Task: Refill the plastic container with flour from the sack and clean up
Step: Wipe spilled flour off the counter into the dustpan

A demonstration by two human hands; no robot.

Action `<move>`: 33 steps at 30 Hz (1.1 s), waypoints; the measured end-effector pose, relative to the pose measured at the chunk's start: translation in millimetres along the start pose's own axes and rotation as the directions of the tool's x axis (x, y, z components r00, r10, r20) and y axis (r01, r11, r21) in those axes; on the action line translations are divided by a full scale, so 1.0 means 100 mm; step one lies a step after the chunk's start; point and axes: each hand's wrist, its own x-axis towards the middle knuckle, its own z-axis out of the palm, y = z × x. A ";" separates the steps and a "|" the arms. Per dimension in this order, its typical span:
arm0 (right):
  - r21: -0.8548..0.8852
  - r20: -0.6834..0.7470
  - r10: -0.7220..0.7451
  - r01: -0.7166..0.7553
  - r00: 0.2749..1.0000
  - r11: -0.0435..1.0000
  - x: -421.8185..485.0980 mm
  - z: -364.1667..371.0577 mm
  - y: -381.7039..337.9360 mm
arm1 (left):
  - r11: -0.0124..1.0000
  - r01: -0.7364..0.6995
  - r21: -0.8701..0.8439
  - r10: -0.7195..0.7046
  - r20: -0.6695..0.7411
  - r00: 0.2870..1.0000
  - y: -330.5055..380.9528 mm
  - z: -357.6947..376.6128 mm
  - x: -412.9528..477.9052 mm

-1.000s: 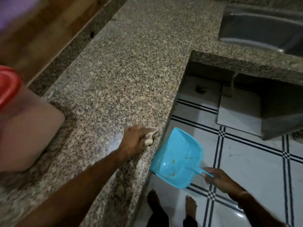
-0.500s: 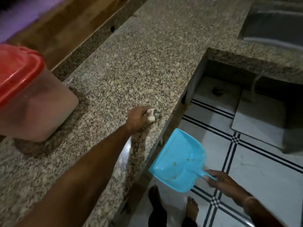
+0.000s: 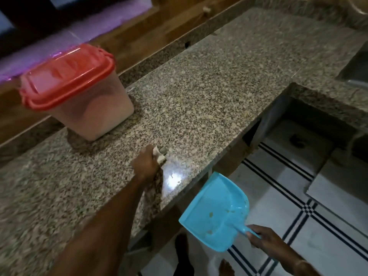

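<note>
A translucent plastic container (image 3: 93,108) with a red lid stands closed on the granite counter (image 3: 209,86), at the back left; pale flour shows through its wall. My left hand (image 3: 146,166) rests on the counter near the front edge, closed on a small pale cloth (image 3: 161,154) that sticks out past the fingers. My right hand (image 3: 266,239) holds the handle of a blue dustpan (image 3: 217,212), which hangs below the counter's front edge with a few crumbs in it. The flour sack is out of view.
A steel sink (image 3: 356,70) is set into the counter at the far right. Below it is an open recess over a white tiled floor (image 3: 298,196) with dark lines. My bare feet (image 3: 182,244) stand by the counter base. A wooden ledge (image 3: 139,36) runs behind the counter.
My left hand with the cloth has drawn back from the counter's edge toward the container. The view has swung left, bringing the whole container in. The dustpan stays under the edge.
</note>
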 end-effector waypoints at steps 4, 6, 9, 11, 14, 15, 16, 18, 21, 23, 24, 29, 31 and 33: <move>-0.005 0.023 0.016 -0.016 1.000 1.000 0.00 -0.02 0.09 | 0.994 -0.099 0.035 0.099 -0.009 0.995 0.44 0.39 -0.42; 0.004 0.014 0.022 -0.022 1.000 1.000 0.00 0.02 0.08 | 0.988 -0.153 -0.014 0.153 0.039 0.987 0.60 0.45 -0.54; -0.013 0.011 -0.027 0.027 1.000 1.000 0.00 0.07 0.01 | 0.982 -0.045 -0.182 0.036 -0.053 0.998 0.51 0.31 -0.57; 0.003 0.007 -0.041 0.041 0.999 0.999 -0.02 0.08 -0.04 | 0.989 0.116 -0.091 -0.126 -0.106 0.986 0.32 0.21 -0.59; 0.051 -0.015 -0.048 0.049 0.999 0.997 -0.05 0.13 -0.06 | 0.960 0.270 -0.069 -0.276 -0.096 0.956 0.05 0.17 -0.76; 0.060 -0.021 -0.051 0.052 0.998 0.997 -0.06 0.15 -0.06 | 0.963 0.257 -0.084 -0.264 -0.087 0.961 0.06 0.22 -0.86; 0.063 -0.024 -0.053 0.054 0.998 0.997 -0.06 0.16 -0.06 | 0.971 0.225 -0.080 -0.231 -0.087 0.969 0.09 0.30 -0.94; 0.054 -0.020 -0.047 0.048 0.999 0.997 -0.05 0.20 -0.05 | 0.985 0.169 -0.024 -0.170 -0.107 0.980 0.23 0.49 -1.06; 0.062 -0.020 -0.038 0.040 0.999 0.997 -0.03 0.29 -0.05 | 0.985 0.169 0.023 -0.165 -0.100 0.981 0.47 0.66 -0.96; 0.057 -0.017 -0.043 0.044 0.999 0.997 -0.04 0.33 -0.09 | 0.991 0.132 -0.008 -0.132 -0.090 0.987 0.59 0.73 -0.82; 0.052 -0.010 -0.046 0.046 0.999 0.998 -0.04 0.35 -0.13 | 0.995 0.094 -0.025 -0.096 -0.090 0.991 0.64 0.76 -0.76; 0.003 -0.007 -0.053 0.053 0.999 0.999 -0.06 0.32 -0.23 | 0.986 -0.054 -0.160 0.049 -0.033 0.998 0.65 0.76 -0.49; -0.013 -0.022 -0.068 0.068 0.997 0.998 -0.04 0.29 -0.28 | 0.977 -0.164 -0.135 0.168 0.017 0.986 0.58 0.74 -0.41; -0.023 -0.027 -0.093 0.092 0.995 0.995 0.01 0.27 -0.33 | 0.956 -0.286 -0.059 0.289 0.045 0.956 0.57 0.75 -0.38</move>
